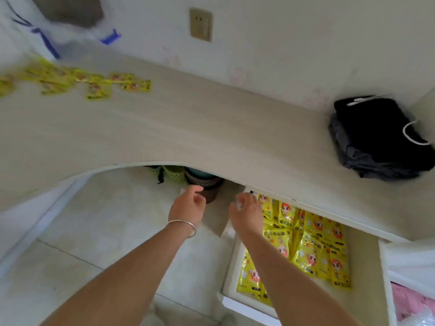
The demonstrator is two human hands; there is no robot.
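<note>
Hovering near the drawer (236, 262) of yellow packets (308, 252), left hand (188, 208) and right hand (248, 215) curl loosely, empty

Left hand (188, 207) loosely curled, right hand (247, 214) over open drawer (231, 275), yellow packets (306, 243) inside

my left forearm (131, 267) and right forearm (289, 276) are bare along their whole visible length; a thin, plain silver bangle (186, 225) rings the wrist of my left hand (188, 205).
</note>
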